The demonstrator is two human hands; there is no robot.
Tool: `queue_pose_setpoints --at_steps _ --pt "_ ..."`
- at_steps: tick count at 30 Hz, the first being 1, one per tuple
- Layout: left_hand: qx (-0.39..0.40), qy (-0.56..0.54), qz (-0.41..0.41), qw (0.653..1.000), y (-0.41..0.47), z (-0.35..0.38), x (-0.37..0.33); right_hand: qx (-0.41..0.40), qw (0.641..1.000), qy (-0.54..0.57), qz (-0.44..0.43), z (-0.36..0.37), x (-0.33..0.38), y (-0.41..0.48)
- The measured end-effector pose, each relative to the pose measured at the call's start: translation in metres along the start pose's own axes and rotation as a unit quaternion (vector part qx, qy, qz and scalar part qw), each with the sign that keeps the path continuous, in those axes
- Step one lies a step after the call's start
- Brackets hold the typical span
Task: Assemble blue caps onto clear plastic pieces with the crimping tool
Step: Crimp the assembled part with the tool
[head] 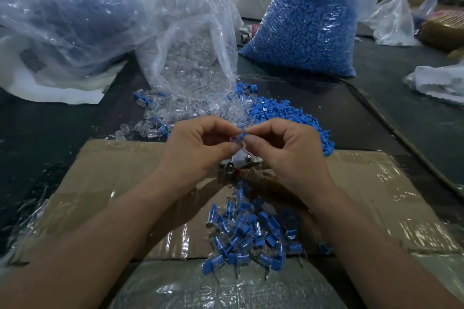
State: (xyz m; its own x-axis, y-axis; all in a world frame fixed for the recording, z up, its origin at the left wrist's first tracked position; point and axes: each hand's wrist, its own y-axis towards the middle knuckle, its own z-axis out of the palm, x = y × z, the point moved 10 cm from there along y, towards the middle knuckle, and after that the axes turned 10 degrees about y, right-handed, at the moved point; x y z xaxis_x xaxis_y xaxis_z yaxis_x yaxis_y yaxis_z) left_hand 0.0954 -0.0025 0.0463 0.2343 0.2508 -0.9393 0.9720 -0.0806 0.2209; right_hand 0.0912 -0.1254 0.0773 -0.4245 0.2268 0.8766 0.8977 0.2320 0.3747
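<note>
Both hands meet at the middle of the view, above the far edge of a tape-wrapped cardboard box [113, 170]. The left hand [198, 145] pinches a clear plastic piece [234, 140] between thumb and curled fingers, and the right hand [283, 148] pinches a blue cap [242, 136] the same way. Cap and clear piece touch at the fingertips, though how far the cap is seated cannot be told. Just below the hands and partly hidden by them, the crimping tool [239, 161] lies on the box, grey metal with 2 round ends showing. Nearer the person, a heap of finished pieces [251, 236], clear bodies with blue caps on them, lies on the box between the 2 forearms. Beyond the hands, on the dark surface [37, 128], loose blue caps [283, 113] are piled to the right and loose clear pieces [150, 123] are scattered to the left, with a few blue ones among them. Behind these stands an open bag of clear pieces [193, 57], its mouth spilling toward the hands, and further right a full bag of blue caps [306, 30]. A large crumpled plastic bag [62, 12] with dark contents sits at the far left.
</note>
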Motion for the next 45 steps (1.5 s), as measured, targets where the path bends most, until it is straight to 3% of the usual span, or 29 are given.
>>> queue_pose_setpoints --at_steps 18,28,36,45 --pt "0.003 -0.017 -0.021 1.000 0.000 0.003 0.002 0.027 0.999 -0.024 0.035 0.001 -0.008 -0.001" --pt "0.080 -0.159 -0.096 0.979 -0.005 0.011 0.014 0.048 0.998 0.023 0.046 0.004 -0.011 -0.002" --pt "0.067 -0.202 -0.139 0.967 -0.005 0.014 0.019 0.078 0.994 0.058 -0.046 0.012 0.007 -0.003" --pt "0.083 -0.174 -0.240 0.952 -0.012 0.017 0.027 0.078 0.991 0.004 -0.105 0.010 0.008 -0.007"
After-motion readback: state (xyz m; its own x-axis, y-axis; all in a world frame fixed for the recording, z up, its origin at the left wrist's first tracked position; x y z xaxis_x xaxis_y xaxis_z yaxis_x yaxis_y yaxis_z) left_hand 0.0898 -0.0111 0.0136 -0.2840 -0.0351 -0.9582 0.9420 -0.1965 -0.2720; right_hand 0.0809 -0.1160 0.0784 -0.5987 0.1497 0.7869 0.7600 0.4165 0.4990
